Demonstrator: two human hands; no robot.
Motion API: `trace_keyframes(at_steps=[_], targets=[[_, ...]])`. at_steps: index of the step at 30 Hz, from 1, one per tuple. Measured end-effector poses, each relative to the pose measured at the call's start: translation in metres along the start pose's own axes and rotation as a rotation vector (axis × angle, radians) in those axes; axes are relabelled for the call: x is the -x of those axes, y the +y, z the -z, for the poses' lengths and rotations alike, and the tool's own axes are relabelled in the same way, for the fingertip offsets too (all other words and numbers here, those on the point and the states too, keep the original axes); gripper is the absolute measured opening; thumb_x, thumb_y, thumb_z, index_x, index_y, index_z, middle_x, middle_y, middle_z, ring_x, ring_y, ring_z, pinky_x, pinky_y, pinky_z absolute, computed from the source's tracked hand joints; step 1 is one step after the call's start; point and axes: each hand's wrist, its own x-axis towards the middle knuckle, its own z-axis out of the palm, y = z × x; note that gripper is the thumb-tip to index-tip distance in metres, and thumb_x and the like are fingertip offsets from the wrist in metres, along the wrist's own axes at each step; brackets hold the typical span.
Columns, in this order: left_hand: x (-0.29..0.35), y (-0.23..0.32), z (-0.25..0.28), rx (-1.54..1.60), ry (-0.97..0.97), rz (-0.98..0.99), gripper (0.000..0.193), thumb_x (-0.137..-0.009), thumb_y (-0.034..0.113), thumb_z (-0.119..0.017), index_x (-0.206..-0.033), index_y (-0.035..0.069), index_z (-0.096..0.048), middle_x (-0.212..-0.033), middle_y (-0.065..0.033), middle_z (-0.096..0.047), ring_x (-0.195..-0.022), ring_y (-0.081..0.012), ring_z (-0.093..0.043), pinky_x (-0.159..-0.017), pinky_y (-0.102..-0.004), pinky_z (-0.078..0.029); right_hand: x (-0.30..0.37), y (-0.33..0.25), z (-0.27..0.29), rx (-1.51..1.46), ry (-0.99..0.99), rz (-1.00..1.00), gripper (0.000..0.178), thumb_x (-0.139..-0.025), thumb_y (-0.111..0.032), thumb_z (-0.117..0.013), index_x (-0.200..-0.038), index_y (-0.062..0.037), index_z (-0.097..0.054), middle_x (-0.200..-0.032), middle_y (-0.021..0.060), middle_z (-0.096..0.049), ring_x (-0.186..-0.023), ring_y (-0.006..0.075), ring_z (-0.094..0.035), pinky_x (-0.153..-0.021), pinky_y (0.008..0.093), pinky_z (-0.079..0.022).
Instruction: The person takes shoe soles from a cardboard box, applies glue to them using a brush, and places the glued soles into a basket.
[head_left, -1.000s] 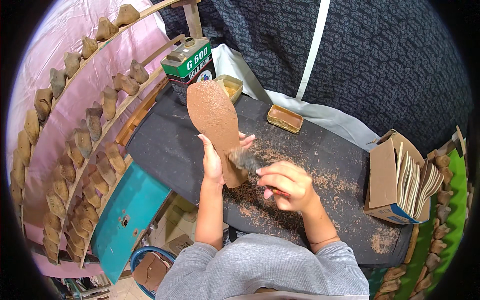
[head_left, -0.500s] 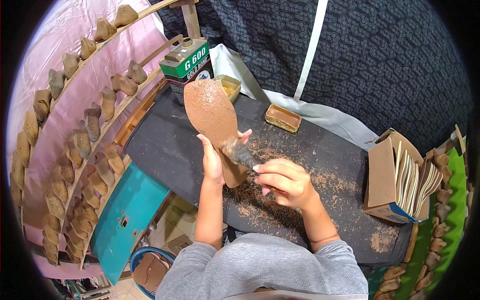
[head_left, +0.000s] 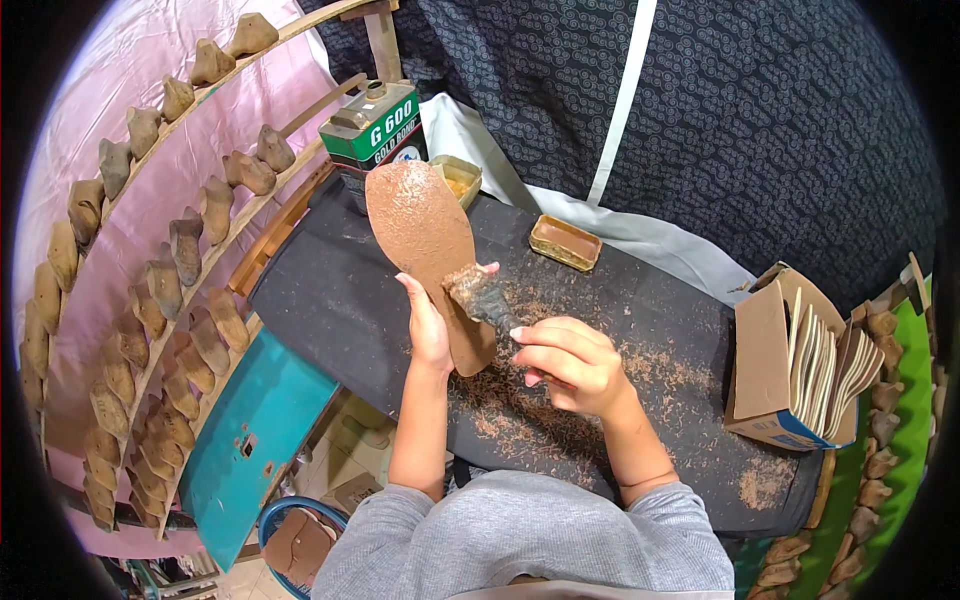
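Observation:
A brown shoe sole (head_left: 420, 225) is held up over the dark work table by my left hand (head_left: 428, 325), its thumb along the near edge and fingertips showing at the far side. Wet, glossy coating covers the sole's wide upper end; the narrow lower end looks duller. My right hand (head_left: 578, 365) pinches the handle of a worn brush (head_left: 482, 300), its frayed bristles touching the sole near the narrow middle. Most of the handle is hidden inside my fingers.
A green and black metal can (head_left: 372, 125) stands behind the sole, beside an open tin of yellowish stuff (head_left: 460, 180). Another shallow tin (head_left: 566, 240) sits at the back. Brown shavings (head_left: 560, 420) litter the table. At right, a cardboard box (head_left: 765, 360) holds pale soles; shoe lasts (head_left: 185, 245) line racks at left.
The brush, blurred before, now shows sharply, its bristles still on the sole's middle. My right hand has shifted very slightly; the sole stays nearly in place.

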Motion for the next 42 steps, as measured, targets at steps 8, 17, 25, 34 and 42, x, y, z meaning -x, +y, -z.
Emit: trace_keyframes(at_steps=[8, 17, 25, 34, 42], targets=[[-0.011, -0.001, 0.013, 0.129, 0.004, 0.014, 0.086, -0.09, 0.067, -0.007, -0.107, -0.004, -0.053, -0.095, -0.015, -0.062, -0.092, -0.026, -0.061, -0.082, -0.0364, -0.048, 0.011, -0.003, 0.013, -0.221, -0.24, -0.104, 0.022, -0.063, -0.003, -0.072, -0.084, -0.0007, -0.063, -0.087, 0.0124, -0.066, -0.072, 0.0256, -0.064, -0.062, 0.0322, -0.053], [-0.014, 0.004, 0.009, 0.074, 0.028, -0.095, 0.08, -0.092, 0.064, -0.012, -0.114, -0.003, -0.05, -0.097, -0.0165, -0.06, -0.094, -0.0284, -0.06, -0.086, -0.0386, -0.048, 0.01, -0.006, 0.007, -0.137, -0.129, -0.024, 0.021, -0.062, -0.003, -0.072, -0.081, -0.0007, -0.063, -0.086, 0.0111, -0.065, -0.073, 0.026, -0.064, -0.063, 0.0338, -0.054], [-0.007, 0.003, 0.005, 0.265, -0.049, 0.076, 0.079, -0.092, 0.063, -0.015, -0.116, -0.005, -0.048, -0.099, -0.0205, -0.058, -0.106, -0.0338, -0.056, -0.093, -0.0394, -0.046, -0.002, 0.002, 0.018, -0.181, -0.163, -0.127, 0.022, -0.059, 0.0, -0.07, -0.08, -0.003, -0.062, -0.085, 0.0112, -0.066, -0.068, 0.0248, -0.063, -0.06, 0.0328, -0.051], [0.0, 0.006, -0.001, 0.173, 0.005, 0.084, 0.081, -0.091, 0.065, -0.013, -0.124, -0.003, -0.043, -0.11, -0.0237, -0.058, -0.108, -0.032, -0.055, -0.095, -0.039, -0.044, -0.014, 0.012, 0.015, -0.082, -0.014, -0.018, 0.023, -0.064, -0.008, -0.074, -0.083, -0.0014, -0.063, -0.085, 0.012, -0.065, -0.071, 0.0264, -0.063, -0.061, 0.0334, -0.052], [-0.01, 0.002, 0.023, 0.309, -0.018, -0.077, 0.078, -0.092, 0.062, -0.017, -0.122, -0.005, -0.044, -0.11, -0.0226, -0.056, -0.117, -0.0353, -0.05, -0.107, -0.0425, -0.032, 0.029, -0.001, 0.007, -0.243, -0.142, -0.209, 0.024, -0.059, 0.001, -0.072, -0.081, -0.0031, -0.064, -0.087, 0.0111, -0.066, -0.072, 0.0245, -0.065, -0.062, 0.0314, -0.053]])
